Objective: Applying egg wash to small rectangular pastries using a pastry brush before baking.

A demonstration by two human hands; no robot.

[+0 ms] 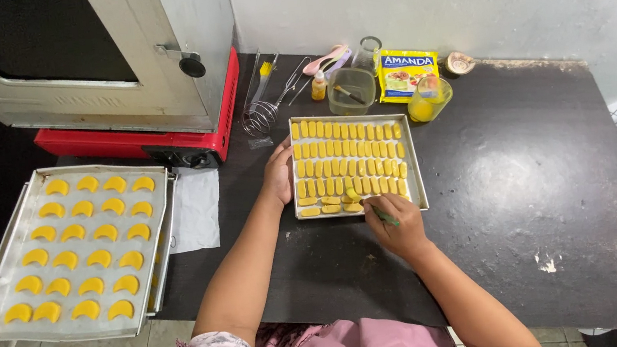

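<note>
Nearest the person, at about five o'clock from the small baking tray, the right hand is closed in a pinch around a green-handled pastry brush, its tip resting on the yellow finger-shaped cookies in the tray's near row. At nine o'clock of that tray, the left hand lies loosely curled against the rim, fingers touching the edge and holding nothing else.

To glaze well here, I judge that light, short strokes along each cookie's length would suit, with the steadying hand kept firm on the rim so the tray does not slide on the dark table.

Farther out, at twelve to one o'clock of the tray, a clear cup of yellow liquid stands just beside a yellow packet and a clear plastic container; a wire whisk lies at eleven o'clock. Well apart at nine o'clock, a larger tray carries crescent-shaped cookies, below a metal oven.
</note>
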